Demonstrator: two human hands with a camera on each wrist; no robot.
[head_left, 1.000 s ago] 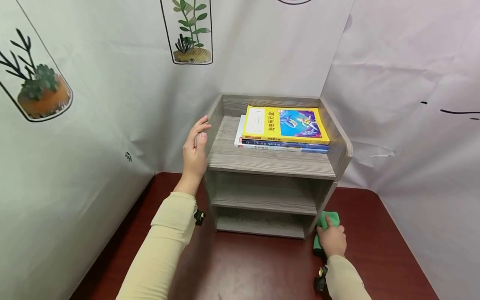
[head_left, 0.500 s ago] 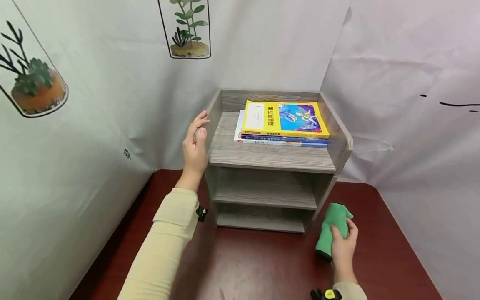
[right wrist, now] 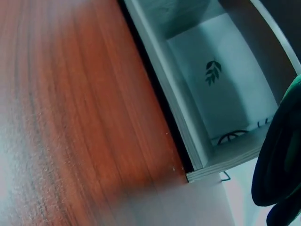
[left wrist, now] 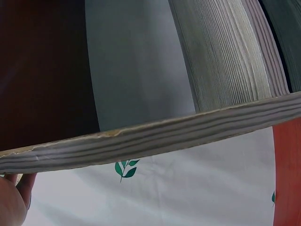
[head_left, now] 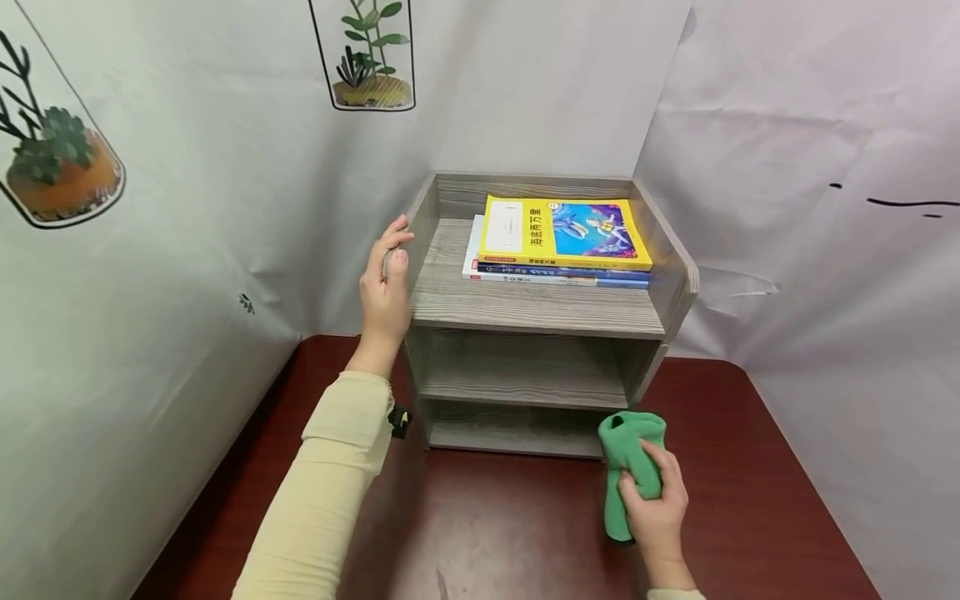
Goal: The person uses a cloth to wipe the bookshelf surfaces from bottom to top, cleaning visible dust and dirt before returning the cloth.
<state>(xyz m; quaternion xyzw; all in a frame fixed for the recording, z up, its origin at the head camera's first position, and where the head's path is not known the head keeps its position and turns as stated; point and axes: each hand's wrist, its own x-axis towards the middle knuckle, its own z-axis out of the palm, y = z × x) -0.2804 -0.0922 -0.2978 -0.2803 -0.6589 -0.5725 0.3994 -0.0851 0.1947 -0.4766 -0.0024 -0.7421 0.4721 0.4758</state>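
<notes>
In the head view, a grey wood-grain shelf unit (head_left: 525, 310) stands on the dark red table. My left hand (head_left: 386, 292) rests against the outside of its left side panel, fingers relaxed and pointing upward. The panel's edge (left wrist: 141, 137) crosses the left wrist view, with part of that hand at the lower left corner. At the unit's lower right front, my right hand (head_left: 657, 507) grips a folded green cloth (head_left: 618, 446) with a dark edge, thumb and fingers around it. In the right wrist view the cloth (right wrist: 282, 155) shows dark at the right side.
A stack of books (head_left: 564, 237), a yellow one on top, lies on the unit's top board, toward the right side panel. Two lower compartments face forward. Walls of white printed sheeting (head_left: 210, 208) surround the red tabletop (head_left: 517, 533).
My right hand has lifted the green cloth from beside the unit's right side and brought it left, in front of the lower right corner. The left hand keeps its place on the panel.
</notes>
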